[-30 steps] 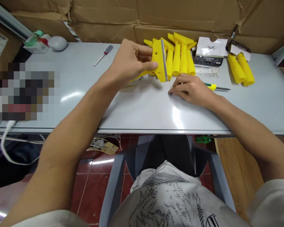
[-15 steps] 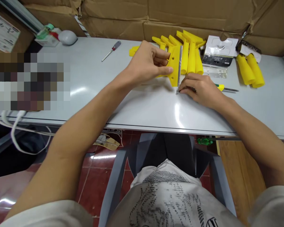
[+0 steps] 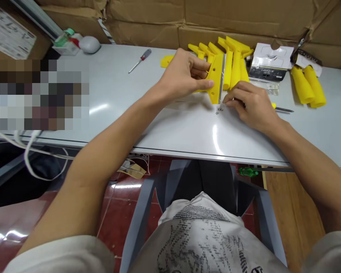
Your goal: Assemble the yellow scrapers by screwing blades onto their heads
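Note:
My left hand (image 3: 184, 74) is closed around a yellow scraper (image 3: 215, 85), its flat head turned up with two small holes showing and a metal blade (image 3: 222, 74) along the right edge. The thumb presses on the head. My right hand (image 3: 251, 104) is close to the blade's lower end, thumb and fingertips pinched together; what lies between them, if anything, is too small to make out. Just below the fingertips, several tiny metal pieces, which look like screws (image 3: 220, 109), lie on the white table (image 3: 187, 129).
More yellow scrapers (image 3: 236, 62) lie behind my hands. A black-and-white box (image 3: 269, 62) and two yellow handles (image 3: 309, 87) stand to the right. One screwdriver (image 3: 140, 60) rests at the back left; another screwdriver (image 3: 284, 110) is partly behind my right hand.
My right hand has lifted from the small metal pieces and moved up slightly, uncovering them. My left hand keeps its hold on the scraper. The whole view has shifted a little.

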A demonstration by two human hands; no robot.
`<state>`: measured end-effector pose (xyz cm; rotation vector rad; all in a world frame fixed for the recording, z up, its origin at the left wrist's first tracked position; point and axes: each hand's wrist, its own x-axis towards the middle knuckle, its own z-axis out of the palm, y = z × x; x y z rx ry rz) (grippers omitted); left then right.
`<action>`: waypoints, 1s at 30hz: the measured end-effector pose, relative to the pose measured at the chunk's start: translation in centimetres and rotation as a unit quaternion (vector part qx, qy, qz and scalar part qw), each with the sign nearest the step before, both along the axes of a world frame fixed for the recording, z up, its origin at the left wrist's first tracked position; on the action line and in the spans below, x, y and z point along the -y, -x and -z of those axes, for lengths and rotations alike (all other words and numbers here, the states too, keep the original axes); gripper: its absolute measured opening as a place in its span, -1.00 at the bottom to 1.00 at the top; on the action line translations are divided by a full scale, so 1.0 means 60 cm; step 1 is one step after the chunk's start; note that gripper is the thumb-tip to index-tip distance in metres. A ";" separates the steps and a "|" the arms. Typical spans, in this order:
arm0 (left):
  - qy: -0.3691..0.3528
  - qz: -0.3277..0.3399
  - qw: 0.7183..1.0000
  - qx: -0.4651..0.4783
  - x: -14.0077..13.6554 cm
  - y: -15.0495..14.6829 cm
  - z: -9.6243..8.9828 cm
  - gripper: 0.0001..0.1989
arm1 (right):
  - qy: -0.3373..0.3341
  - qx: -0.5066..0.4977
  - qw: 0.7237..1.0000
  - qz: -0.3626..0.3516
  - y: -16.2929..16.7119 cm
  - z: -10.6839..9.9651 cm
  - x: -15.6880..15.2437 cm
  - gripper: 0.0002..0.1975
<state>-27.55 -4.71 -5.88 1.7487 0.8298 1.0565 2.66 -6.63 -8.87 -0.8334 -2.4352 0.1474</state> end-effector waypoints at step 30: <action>0.023 0.043 0.999 -0.012 0.057 -0.047 0.002 -0.41 | 0.375 -0.328 0.865 0.065 0.051 -0.020 0.031 -0.28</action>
